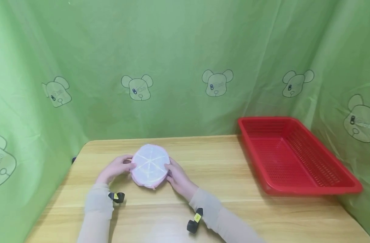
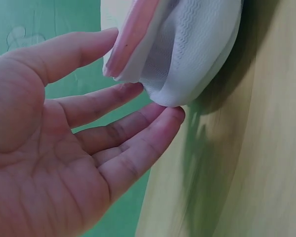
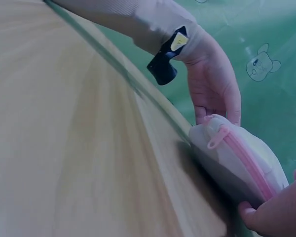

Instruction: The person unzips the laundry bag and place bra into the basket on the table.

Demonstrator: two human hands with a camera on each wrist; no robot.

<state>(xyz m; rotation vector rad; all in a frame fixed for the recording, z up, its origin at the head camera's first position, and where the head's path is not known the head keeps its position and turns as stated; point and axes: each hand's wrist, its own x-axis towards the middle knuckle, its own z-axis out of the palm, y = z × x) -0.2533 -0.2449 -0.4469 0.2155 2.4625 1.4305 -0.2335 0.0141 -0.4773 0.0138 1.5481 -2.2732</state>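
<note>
A round white mesh zip pouch [image 1: 150,164] with a pink zipper edge and pale lines fanning out from its middle is held between both hands over the table. My left hand [image 1: 115,167] grips its left rim: in the left wrist view the thumb lies at the pink zipper band [image 2: 134,37], and the fingertips touch the mesh underside. On the opposite rim, my right hand [image 1: 181,178] pinches the pouch, thumb on top and fingers beneath. The right wrist view shows the closed zipper's pink pull [image 3: 218,137] on the side edge.
A large red plastic basket [image 1: 265,180] with slotted walls stands at the right of the wooden table [image 1: 160,219]. Green curtain [image 1: 178,111] with printed bear heads encloses the back and sides. Each wrist wears a black camera mount.
</note>
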